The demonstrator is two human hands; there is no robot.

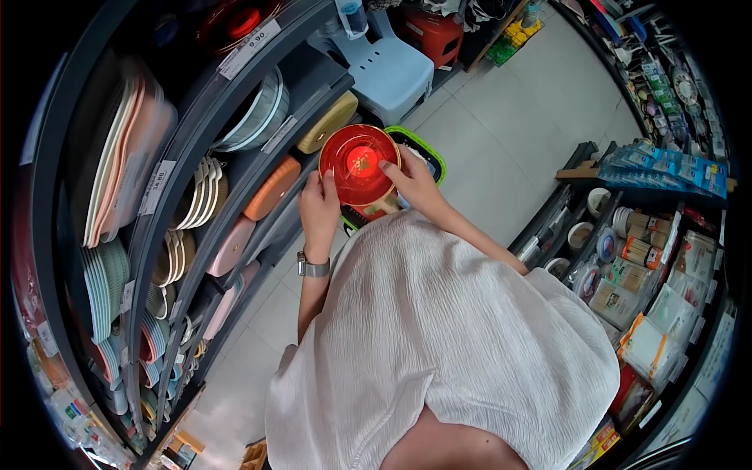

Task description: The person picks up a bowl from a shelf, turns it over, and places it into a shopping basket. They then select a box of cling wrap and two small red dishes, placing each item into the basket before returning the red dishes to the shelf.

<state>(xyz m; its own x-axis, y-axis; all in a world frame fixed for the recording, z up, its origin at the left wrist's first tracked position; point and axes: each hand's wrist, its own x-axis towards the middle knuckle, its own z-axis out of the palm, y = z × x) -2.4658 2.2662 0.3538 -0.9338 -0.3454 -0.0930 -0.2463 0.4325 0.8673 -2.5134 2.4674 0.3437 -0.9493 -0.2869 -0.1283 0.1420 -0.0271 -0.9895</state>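
Both hands hold a round red dish with a gold rim and a gold pattern at its centre, the red dish (360, 163). My left hand (319, 205), with a silver watch (313, 266) at the wrist, grips its lower left edge, thumb on top. On the right edge, my right hand (415, 184) has its thumb over the rim and its other fingers partly hidden. Beneath the dish, partly covered, is a green-rimmed basket (432, 150) on the floor.
Dark shelves (262, 98) at the left carry stacked plates, bowls and colourful round lids. A light blue chair (388, 69) stands ahead, near a red container (431, 35). At the right, another shelf holds packaged goods (619, 301). Tiled floor (517, 117) runs between.
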